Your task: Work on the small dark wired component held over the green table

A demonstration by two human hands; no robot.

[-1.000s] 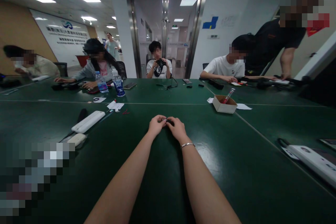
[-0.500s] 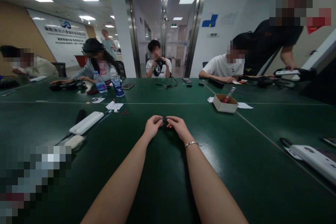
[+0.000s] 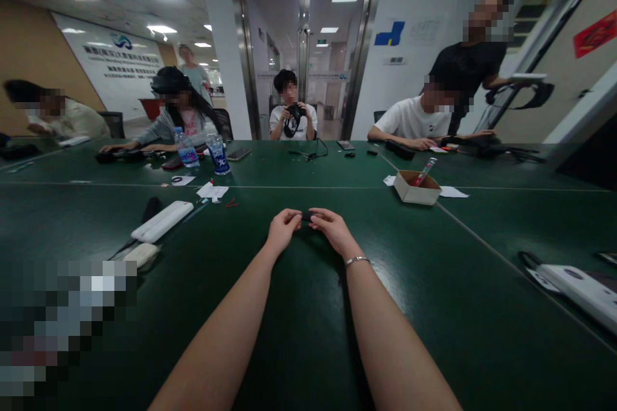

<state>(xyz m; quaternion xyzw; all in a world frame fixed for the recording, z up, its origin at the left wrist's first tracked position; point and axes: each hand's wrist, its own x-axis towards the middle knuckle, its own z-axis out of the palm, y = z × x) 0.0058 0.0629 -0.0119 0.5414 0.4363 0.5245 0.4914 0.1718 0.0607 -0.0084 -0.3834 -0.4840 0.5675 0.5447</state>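
Note:
Both my hands meet over the middle of the dark green table (image 3: 299, 308). Between them is a small black object (image 3: 306, 217), too small and dark for me to tell its kind. My left hand (image 3: 284, 229) pinches its left end between thumb and fingers. At the other end, my right hand (image 3: 332, 228) pinches it too, and a silver bracelet (image 3: 357, 261) circles that wrist. Much of the object is covered by my fingertips.
A small cardboard box (image 3: 417, 193) holding a red tube stands right of my hands. Leftward lie a white power bank (image 3: 162, 221), paper scraps (image 3: 213, 191) and two bottles (image 3: 218, 153). A white device (image 3: 578, 292) rests at far right. Several people sit opposite.
My hands keep hold of the black object, nearly in place. The view has shifted slightly. At the back right, a standing person has moved away from the table, carrying a white-and-black device.

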